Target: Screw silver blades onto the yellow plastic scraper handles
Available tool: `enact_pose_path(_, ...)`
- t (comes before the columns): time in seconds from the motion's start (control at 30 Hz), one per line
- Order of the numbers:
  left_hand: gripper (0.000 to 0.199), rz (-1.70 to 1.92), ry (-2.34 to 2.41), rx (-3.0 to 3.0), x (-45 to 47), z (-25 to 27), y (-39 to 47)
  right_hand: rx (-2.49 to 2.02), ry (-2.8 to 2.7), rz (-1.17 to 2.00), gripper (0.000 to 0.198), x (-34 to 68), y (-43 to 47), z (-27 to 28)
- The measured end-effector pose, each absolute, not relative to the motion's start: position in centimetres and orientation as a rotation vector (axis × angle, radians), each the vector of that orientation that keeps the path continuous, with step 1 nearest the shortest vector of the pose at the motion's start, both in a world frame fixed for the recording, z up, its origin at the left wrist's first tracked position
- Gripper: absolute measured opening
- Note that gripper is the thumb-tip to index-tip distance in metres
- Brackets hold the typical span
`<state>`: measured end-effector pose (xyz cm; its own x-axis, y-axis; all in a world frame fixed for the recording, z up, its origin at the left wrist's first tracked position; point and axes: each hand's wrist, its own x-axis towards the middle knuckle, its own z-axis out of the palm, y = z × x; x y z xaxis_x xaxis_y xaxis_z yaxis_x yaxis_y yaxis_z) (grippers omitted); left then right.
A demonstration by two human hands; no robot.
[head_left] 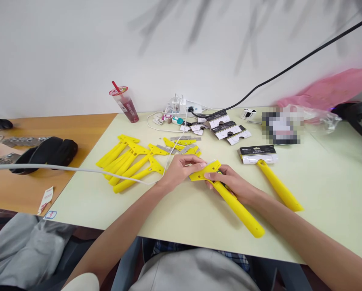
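A yellow scraper [240, 212] is held over the table, its long handle slanting down to the right. My left hand [178, 171] is closed on the left end of its head, with the thumb along the upper edge, where a thin strip of metal shows. My right hand [234, 184] grips the head where it meets the handle, thumb on the front. Something dark with yellow parts is partly visible behind the scraper in my right palm; its kind is hidden. Left of my hands lie several yellow scraper handles [123, 165], and behind them yellow head plates [184, 143] and metal blades.
A scraper with a black-and-white card sleeve [257, 154] lies at right. More card sleeves [228, 131] are piled behind, near a power strip [181, 106]. A drink cup [127, 105] stands at back left. A white cable [108, 173] crosses at left; a black cable [278, 74] hangs at right.
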<state>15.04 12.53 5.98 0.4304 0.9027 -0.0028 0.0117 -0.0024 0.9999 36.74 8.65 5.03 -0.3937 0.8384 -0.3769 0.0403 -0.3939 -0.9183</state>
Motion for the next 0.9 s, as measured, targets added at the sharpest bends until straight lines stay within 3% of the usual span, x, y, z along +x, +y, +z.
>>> enact_pose_path(0.3,0.022,0.909,0.827,1.415,15.5,6.2,11.9,-1.264,-1.313,1.748,0.048,36.4,8.5,5.8)
enact_pose_path(0.9,0.03,0.874,0.83,1.167,16.2,5.2,11.2,-1.274,-1.376,1.754,0.054,36.4,8.4,5.1)
